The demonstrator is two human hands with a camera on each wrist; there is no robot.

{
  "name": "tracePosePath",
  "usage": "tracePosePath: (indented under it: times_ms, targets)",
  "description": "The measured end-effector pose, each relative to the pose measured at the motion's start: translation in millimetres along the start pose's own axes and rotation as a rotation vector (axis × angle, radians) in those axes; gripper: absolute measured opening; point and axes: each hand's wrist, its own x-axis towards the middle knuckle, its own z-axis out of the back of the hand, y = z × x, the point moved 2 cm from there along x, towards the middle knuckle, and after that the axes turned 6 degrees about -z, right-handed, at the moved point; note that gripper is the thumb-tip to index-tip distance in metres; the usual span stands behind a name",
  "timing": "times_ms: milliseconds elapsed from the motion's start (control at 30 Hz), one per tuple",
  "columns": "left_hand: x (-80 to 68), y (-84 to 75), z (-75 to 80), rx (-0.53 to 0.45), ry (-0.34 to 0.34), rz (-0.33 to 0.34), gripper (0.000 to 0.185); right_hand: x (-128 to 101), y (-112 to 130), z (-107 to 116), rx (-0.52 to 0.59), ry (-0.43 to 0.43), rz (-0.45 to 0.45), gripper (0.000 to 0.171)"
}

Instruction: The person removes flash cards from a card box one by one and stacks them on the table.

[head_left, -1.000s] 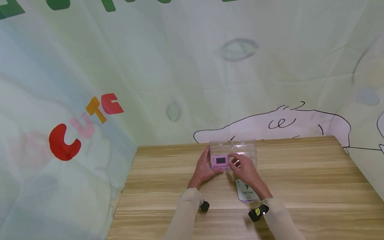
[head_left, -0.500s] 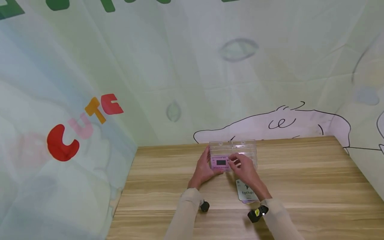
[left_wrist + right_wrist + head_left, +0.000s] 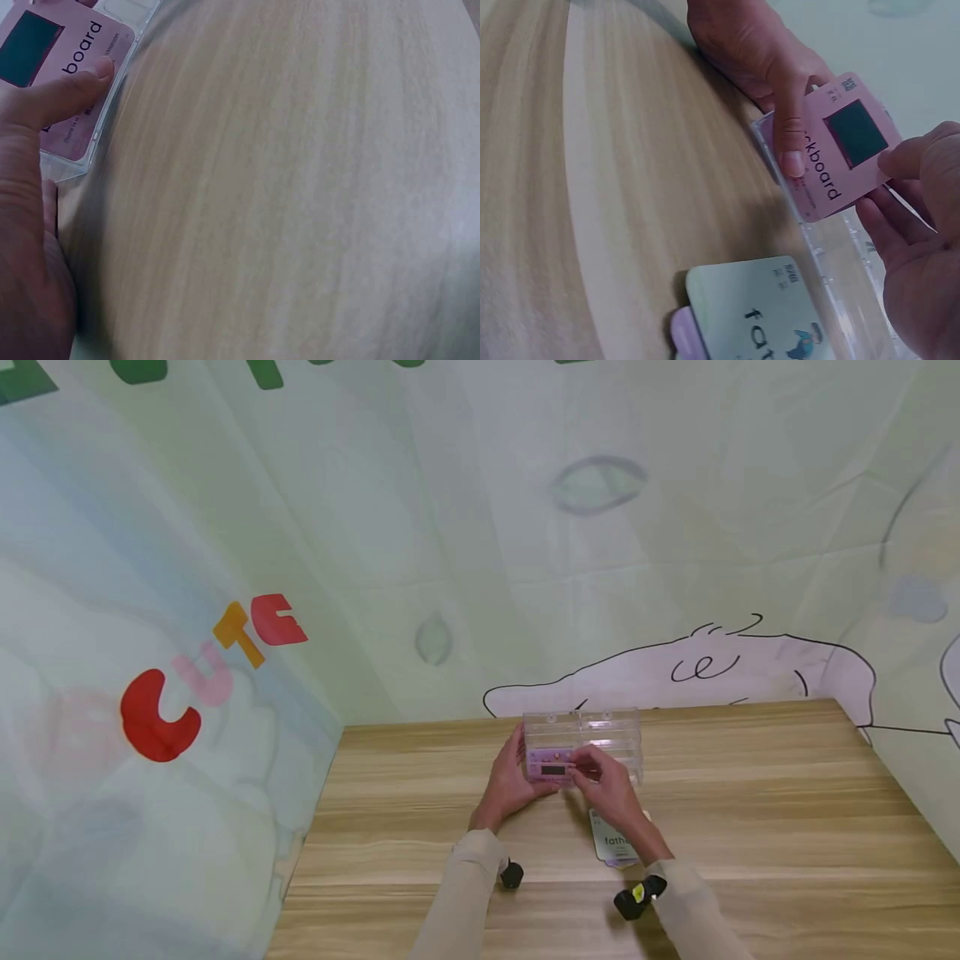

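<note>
A clear plastic card holder (image 3: 611,725) with two columns of stepped slots stands at the table's back edge. My left hand (image 3: 510,785) grips its left side, fingers round the edge and thumb across the front. Under that thumb is a pink flashcard (image 3: 821,161) with a dark green board picture and the word "blackboard", partly covered. Thumb and fingers of my right hand (image 3: 609,789) pinch this card's right edge. The card leans forward in the lower left slot, and another pink card (image 3: 551,754) shows behind its top.
Just in front of the holder, below my right hand, lies a pale green "father" card (image 3: 611,842) on top of other cards, a purple edge (image 3: 688,335) poking out. A printed curtain (image 3: 450,568) hangs behind the wooden table (image 3: 397,843).
The top of the "blackboard" card has tipped forward and down, uncovering the pink card behind it. My right hand has shifted slightly with it; the left hand stays in place.
</note>
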Motion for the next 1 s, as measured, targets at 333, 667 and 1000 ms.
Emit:
tracePosePath:
  times_ms: [333,667,1000]
  targets:
    - [1.6,0.0,-0.7,-0.004,0.004,0.002,0.13,-1.0,-1.8,-0.4,0.013,-0.032,0.019,0.023]
    - [0.9,-0.7,-2.6,0.024,0.011,0.02,0.131,-3.1,3.0,12.3,-0.041,-0.054,-0.015,0.03]
    - [2.4,-0.1,-5.0,0.005,0.007,0.005,0.13,-5.4,7.9,27.0,-0.063,-0.102,0.028,0.026]
